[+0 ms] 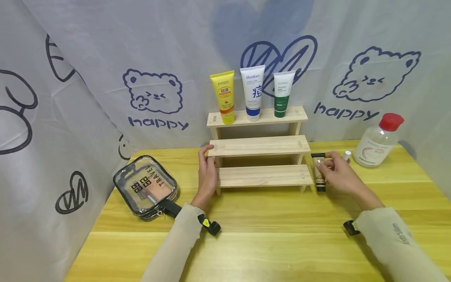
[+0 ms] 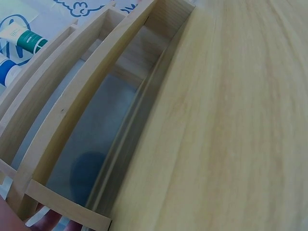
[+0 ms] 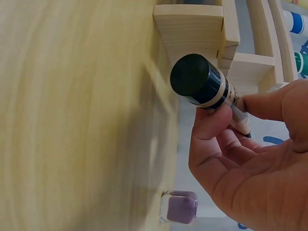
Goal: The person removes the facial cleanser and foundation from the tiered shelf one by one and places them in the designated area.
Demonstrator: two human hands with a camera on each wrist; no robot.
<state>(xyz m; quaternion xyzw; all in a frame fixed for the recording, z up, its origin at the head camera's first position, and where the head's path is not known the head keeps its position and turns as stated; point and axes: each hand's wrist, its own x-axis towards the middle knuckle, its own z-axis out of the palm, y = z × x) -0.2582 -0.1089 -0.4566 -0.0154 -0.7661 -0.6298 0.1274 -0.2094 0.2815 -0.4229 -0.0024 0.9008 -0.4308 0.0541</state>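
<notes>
A three-tier wooden rack [image 1: 260,145] stands against the curtain, with a yellow tube [image 1: 223,96], a white and blue tube [image 1: 253,92] and a white and green tube [image 1: 283,94] upright on its top tier. My left hand [image 1: 207,174] rests at the rack's left end, fingers by the middle tier; its fingers show at the lower left corner in the left wrist view. My right hand [image 1: 340,174] pinches a small black-capped tube [image 1: 320,178] just right of the rack. In the right wrist view that hand [image 3: 255,159] holds the tube [image 3: 192,77] between thumb and fingers, black cap toward the camera.
A clear zip pouch [image 1: 146,188] with something inside lies at the left. At the back right stands a clear bottle with a red cap [image 1: 378,141]. A white-capped small bottle [image 1: 347,155] is behind my right hand; a purple one [image 3: 182,208] shows in the right wrist view.
</notes>
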